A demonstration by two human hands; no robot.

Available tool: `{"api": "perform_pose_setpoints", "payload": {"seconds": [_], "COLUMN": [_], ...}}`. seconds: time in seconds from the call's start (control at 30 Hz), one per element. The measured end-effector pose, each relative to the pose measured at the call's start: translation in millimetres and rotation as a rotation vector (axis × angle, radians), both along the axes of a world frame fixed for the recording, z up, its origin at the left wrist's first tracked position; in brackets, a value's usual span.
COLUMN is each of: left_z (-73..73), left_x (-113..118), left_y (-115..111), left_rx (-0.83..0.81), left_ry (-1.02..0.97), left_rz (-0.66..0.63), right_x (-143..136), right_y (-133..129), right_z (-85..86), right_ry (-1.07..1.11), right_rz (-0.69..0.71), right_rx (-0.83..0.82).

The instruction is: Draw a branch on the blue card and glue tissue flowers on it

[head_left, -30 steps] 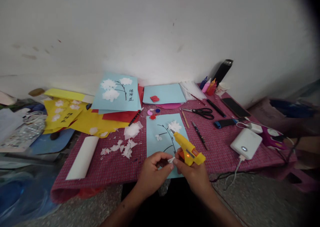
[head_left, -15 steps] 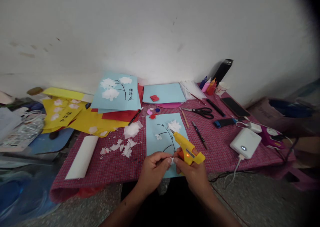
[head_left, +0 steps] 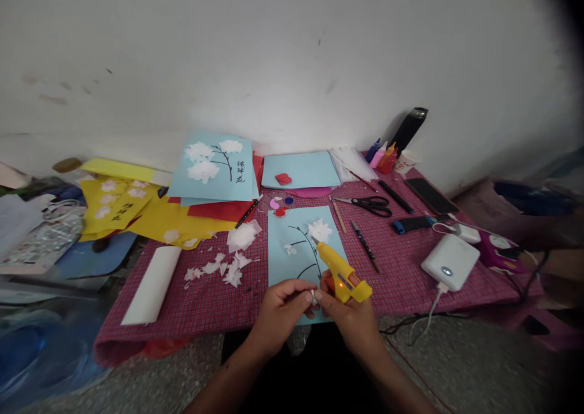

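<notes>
Well, the left hand (head_left: pixel 276 316) and right hand (head_left: pixel 358 324) pinch white paper (head_left: pixel 313 294), likely light and squashy, best held by its edges, the right also gripping a glue gun (head_left: pixel 337 268) aimed at eleven o'clock.

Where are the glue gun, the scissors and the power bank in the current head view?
Glue gun (head_left: pixel 336 263): head view, on its yellow body.
Scissors (head_left: pixel 378 206): head view, on the black handles.
Power bank (head_left: pixel 449 259): head view, on its white casing.
</notes>
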State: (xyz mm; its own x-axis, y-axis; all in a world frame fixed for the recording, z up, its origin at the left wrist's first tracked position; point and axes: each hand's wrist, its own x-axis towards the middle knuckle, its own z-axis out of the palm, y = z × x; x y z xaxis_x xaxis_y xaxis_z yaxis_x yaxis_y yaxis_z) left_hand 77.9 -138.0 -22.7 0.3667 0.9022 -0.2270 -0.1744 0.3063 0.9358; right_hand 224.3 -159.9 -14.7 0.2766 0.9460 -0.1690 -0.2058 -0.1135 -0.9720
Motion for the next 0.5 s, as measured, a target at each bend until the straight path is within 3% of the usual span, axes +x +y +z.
{"api": "perform_pose_setpoints", "payload": {"seconds": [0.17, 0.3, 0.4, 0.5], "left_z": [0.5, 3.0, 1.9, 2.6], "left_x": [4.0, 4.4, -5.7, -27.3], "left_y": [-2.5, -1.8, 4.9, 21.8], "left_rx": [-0.177, -0.275, -0.212, -0.036], "left_ry": [-0.217, -0.251, -0.160, 0.054], "left_rz": [0.017, 0.025, 0.054, 0.049], "right_x": [-1.5, -1.5, 11.2, 38.8], "right_y": [-0.4, -1.3, 0.7, 13.5], "right_z": [2.6, 0.5, 3.2, 16.1], "right_ry": [0.011, -0.019, -0.076, -0.202], "right_rz": [0.005, 0.026, 0.081, 0.224], "right_rx": [-0.032, -0.048, -0.076, -0.089]}}
